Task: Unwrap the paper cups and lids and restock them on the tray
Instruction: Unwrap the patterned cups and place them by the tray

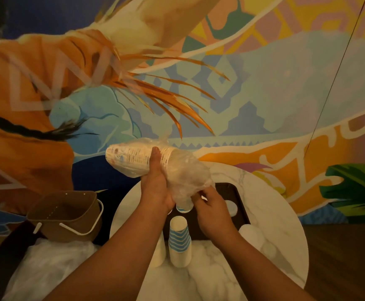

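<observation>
From the head camera, the left hand [155, 181] is raised above the round marble table [281, 246], its fingers and thumb curled round a sleeve of stacked paper cups [131, 158] that lies roughly level in the air, its closed end pointing left toward the painted wall. The clear plastic wrap [186, 177] is bunched and crumpled over the right-hand part of that sleeve and hangs down between the two hands. The right hand [212, 205] sits lower and just to the right, its fingers pinching the loose lower edge of the wrap — a small blue-and-white cup rim [183, 210] shows just beneath the plastic there, though whether it is held or merely caught in the wrap cannot be told. Below the hands, a dark tray [240, 200] lies on the table, partly hidden by the right hand and forearm; a pale round lid or cup top [231, 207] shows on it beside the right wrist. Nearer the person, a stack of cups with blue wavy stripes [179, 240] stands on the marble at the tray's near edge, with a plain white stack [161, 248] just beside it on the left. A further pale rounded shape [251, 233] rests on the table to the right of the tray — too blurred to identify. Left of the table, a brown basket with white handles [66, 213] sits above crumpled clear plastic [46, 263].
</observation>
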The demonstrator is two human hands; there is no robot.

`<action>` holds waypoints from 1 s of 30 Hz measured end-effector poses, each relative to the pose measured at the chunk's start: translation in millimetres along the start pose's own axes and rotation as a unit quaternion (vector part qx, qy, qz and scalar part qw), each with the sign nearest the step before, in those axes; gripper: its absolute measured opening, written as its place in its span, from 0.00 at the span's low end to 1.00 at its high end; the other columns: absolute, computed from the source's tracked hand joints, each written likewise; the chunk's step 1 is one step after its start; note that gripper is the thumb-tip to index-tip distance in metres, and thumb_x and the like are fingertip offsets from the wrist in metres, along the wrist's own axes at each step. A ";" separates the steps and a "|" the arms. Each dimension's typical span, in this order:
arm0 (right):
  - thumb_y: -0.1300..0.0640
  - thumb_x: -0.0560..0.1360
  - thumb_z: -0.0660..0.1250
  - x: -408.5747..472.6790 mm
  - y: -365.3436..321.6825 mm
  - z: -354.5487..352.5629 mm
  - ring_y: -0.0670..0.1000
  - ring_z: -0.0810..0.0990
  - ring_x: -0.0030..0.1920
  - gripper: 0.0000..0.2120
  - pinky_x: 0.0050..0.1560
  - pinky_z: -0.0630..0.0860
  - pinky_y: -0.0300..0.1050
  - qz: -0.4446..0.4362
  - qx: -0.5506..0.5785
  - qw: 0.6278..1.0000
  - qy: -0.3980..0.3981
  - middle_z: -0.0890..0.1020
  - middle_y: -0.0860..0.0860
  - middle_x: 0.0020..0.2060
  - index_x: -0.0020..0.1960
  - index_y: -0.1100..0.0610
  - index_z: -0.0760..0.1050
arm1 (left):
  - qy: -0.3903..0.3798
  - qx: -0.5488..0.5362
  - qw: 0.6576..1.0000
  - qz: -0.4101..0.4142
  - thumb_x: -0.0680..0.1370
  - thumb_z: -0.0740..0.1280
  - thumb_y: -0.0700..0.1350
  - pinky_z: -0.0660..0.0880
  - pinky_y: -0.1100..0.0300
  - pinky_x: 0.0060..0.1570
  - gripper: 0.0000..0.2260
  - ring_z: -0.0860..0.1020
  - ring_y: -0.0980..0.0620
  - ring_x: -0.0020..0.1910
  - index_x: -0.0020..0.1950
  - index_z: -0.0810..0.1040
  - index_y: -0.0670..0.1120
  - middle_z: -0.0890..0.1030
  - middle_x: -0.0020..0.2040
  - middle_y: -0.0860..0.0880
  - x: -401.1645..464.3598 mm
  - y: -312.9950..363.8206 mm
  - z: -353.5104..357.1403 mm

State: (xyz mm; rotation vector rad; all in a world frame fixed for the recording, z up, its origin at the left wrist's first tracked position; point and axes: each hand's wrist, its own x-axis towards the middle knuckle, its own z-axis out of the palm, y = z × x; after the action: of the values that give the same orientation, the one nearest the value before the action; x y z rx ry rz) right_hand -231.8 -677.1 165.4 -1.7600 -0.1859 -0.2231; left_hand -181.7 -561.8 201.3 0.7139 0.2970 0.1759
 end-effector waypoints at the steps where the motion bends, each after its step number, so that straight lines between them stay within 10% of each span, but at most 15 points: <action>1: 0.53 0.79 0.65 0.1 0.6 1.4 0.37 0.77 0.52 0.11 0.47 0.71 0.30 0.001 -0.001 1.000 -0.005 0.79 0.39 0.51 0.52 0.35 0.71 | -0.009 -0.003 1.000 0.001 0.57 0.78 0.61 0.78 0.37 0.51 0.42 0.83 0.40 0.52 0.68 0.71 0.48 0.82 0.57 0.41 -0.4 -0.2 -0.3; 5: 0.48 0.70 0.72 -0.5 1.8 0.5 0.41 0.78 0.56 0.24 0.52 0.76 0.35 -0.075 0.016 0.995 0.057 0.79 0.42 0.56 0.65 0.44 0.72 | -0.019 0.017 1.000 0.014 0.55 0.78 0.62 0.78 0.38 0.53 0.44 0.83 0.41 0.52 0.68 0.72 0.47 0.82 0.57 0.41 -1.3 -0.4 -0.1; 9: 0.50 0.80 0.63 0.8 -6.0 -3.8 0.53 0.80 0.45 0.10 0.41 0.77 0.42 0.032 0.174 0.980 0.087 0.85 0.49 0.42 0.50 0.53 0.81 | -0.023 0.023 0.999 0.023 0.53 0.80 0.62 0.78 0.38 0.52 0.46 0.83 0.41 0.51 0.68 0.72 0.47 0.82 0.57 0.41 -2.8 0.6 -1.4; 12: 0.35 0.78 0.53 7.0 -18.8 -9.7 0.59 0.81 0.53 0.31 0.54 0.76 0.54 0.241 0.500 0.831 -0.022 0.84 0.59 0.54 0.59 0.58 0.79 | -0.045 0.028 0.998 0.041 0.54 0.82 0.60 0.78 0.39 0.52 0.47 0.82 0.41 0.54 0.69 0.71 0.47 0.81 0.59 0.41 -6.0 3.0 -2.2; 18: 0.65 0.64 0.62 6.6 -28.9 -17.8 0.58 0.84 0.47 0.11 0.53 0.79 0.54 0.121 0.593 0.789 -0.106 0.83 0.59 0.50 0.40 0.60 0.83 | -0.066 0.004 0.994 0.085 0.61 0.78 0.47 0.79 0.43 0.51 0.38 0.81 0.42 0.56 0.69 0.71 0.46 0.80 0.61 0.41 -6.2 1.6 -4.3; 21: 0.66 0.67 0.62 3.6 -18.0 -22.7 0.65 0.78 0.61 0.21 0.55 0.79 0.61 0.148 0.657 0.726 -0.137 0.75 0.64 0.66 0.58 0.68 0.78 | -0.076 -0.003 0.994 0.074 0.59 0.81 0.49 0.76 0.37 0.55 0.40 0.80 0.39 0.57 0.69 0.71 0.46 0.79 0.61 0.39 -4.8 3.8 -3.4; 23: 0.59 0.78 0.61 -1.0 -12.0 -22.8 0.65 0.77 0.63 0.19 0.54 0.79 0.60 0.197 0.619 0.744 -0.159 0.73 0.66 0.67 0.65 0.68 0.74 | -0.078 0.015 0.995 0.066 0.58 0.81 0.52 0.76 0.36 0.55 0.41 0.81 0.39 0.56 0.69 0.72 0.46 0.80 0.61 0.39 -7.0 4.5 -2.1; 25: 0.60 0.67 0.77 -1.7 -6.4 -19.9 0.57 0.84 0.39 0.16 0.35 0.82 0.48 0.224 0.574 0.765 -0.188 0.82 0.63 0.45 0.52 0.66 0.81 | -0.082 0.017 0.995 0.059 0.60 0.80 0.50 0.78 0.38 0.52 0.40 0.81 0.39 0.56 0.69 0.71 0.45 0.79 0.61 0.39 -10.4 4.3 -1.0; 27: 0.62 0.54 0.82 0.1 -2.5 -16.5 0.48 0.71 0.23 0.20 0.22 0.73 0.41 0.251 0.534 0.792 -0.157 0.70 0.56 0.32 0.41 0.60 0.77 | -0.098 0.017 0.994 0.052 0.61 0.80 0.49 0.78 0.36 0.51 0.40 0.80 0.38 0.57 0.70 0.70 0.45 0.79 0.61 0.38 -12.6 3.6 -0.6; 30: 0.54 0.75 0.70 2.1 -19.2 -9.1 0.52 0.77 0.38 0.06 0.41 0.76 0.45 0.256 0.452 0.848 -0.107 0.79 0.56 0.39 0.48 0.57 0.76 | -0.116 0.032 0.991 0.050 0.59 0.82 0.48 0.77 0.36 0.52 0.41 0.80 0.37 0.57 0.70 0.70 0.45 0.78 0.61 0.37 -15.0 3.0 0.0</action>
State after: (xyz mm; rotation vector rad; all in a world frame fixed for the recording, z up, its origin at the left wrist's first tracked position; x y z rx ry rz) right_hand -235.0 -682.2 185.8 -0.8268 0.0342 0.4074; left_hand -196.0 -563.5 206.4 0.8063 0.0441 0.1778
